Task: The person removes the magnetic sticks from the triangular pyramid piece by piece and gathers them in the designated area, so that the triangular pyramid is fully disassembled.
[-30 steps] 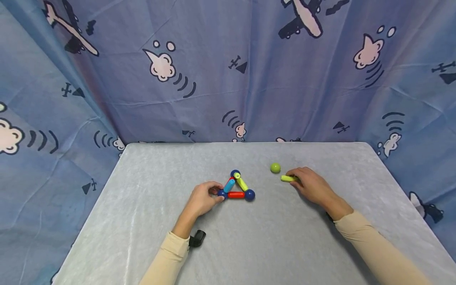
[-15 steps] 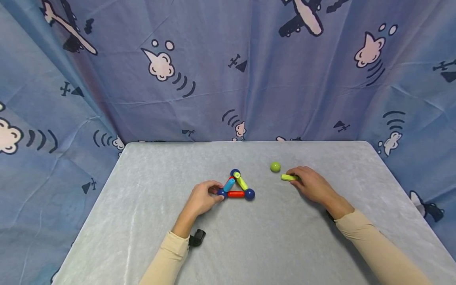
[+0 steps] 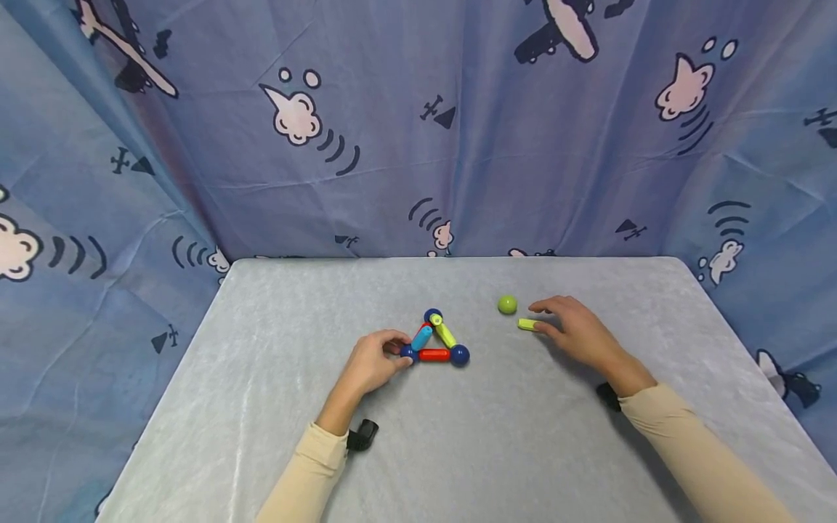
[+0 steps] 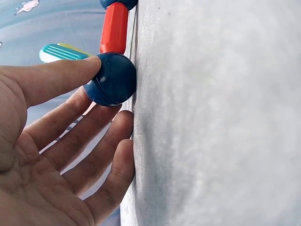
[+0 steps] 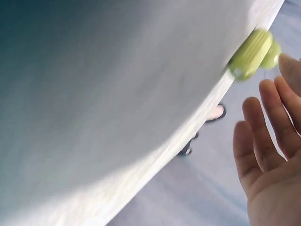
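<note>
A triangle of magnetic rods and balls lies mid-table in the head view. Its left blue ball (image 4: 118, 77) is pinched between the thumb and fingers of my left hand (image 3: 371, 363). A red rod (image 3: 434, 355) runs from that ball to the right blue ball (image 3: 461, 354). The right side is a yellow-green rod (image 3: 447, 335), reaching the back blue ball (image 3: 431, 315). A light blue rod (image 3: 421, 338) slants up from the left ball. My right hand (image 3: 580, 335) hovers, fingers spread, beside a loose yellow-green rod (image 3: 526, 324) lying on the table.
A green ball (image 3: 507, 304) sits just behind the loose rod. The grey cloth-covered table (image 3: 458, 450) ends at the back against a blue printed curtain (image 3: 392, 145). A black wrist camera (image 3: 362, 436) hangs at my left cuff.
My right hand has let go of the loose yellow-green rod, its fingers lifting and parting. The rod stays on the table. My left hand keeps its pinch on the ball.
</note>
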Motion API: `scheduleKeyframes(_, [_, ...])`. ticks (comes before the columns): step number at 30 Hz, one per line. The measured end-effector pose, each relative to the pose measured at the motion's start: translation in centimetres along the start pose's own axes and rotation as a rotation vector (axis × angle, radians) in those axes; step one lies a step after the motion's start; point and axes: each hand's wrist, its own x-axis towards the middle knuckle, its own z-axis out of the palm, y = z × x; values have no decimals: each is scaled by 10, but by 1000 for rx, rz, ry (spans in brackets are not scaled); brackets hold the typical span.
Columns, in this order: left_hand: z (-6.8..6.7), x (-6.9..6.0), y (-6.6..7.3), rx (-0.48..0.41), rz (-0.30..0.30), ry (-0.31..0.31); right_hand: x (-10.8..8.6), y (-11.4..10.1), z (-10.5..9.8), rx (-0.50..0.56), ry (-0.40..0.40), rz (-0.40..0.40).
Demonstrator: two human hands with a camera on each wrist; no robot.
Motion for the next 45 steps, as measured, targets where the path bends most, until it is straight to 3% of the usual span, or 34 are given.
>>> scheduleKeyframes(11, [1, 0, -3, 6, 13, -4, 24, -41, 19, 58, -29, -106])
scheduleKeyframes(25, [0, -1, -2, -9, 22, 1, 63, -83, 40, 165, -116, -171])
scheduleKeyframes(35, [-1, 1, -1, -11, 18, -6, 81, -101, 51, 196, -189, -227])
scheduleKeyframes(45, [-1, 0, -3, -10, 22, -6, 84, -107, 58, 219, -224, -238])
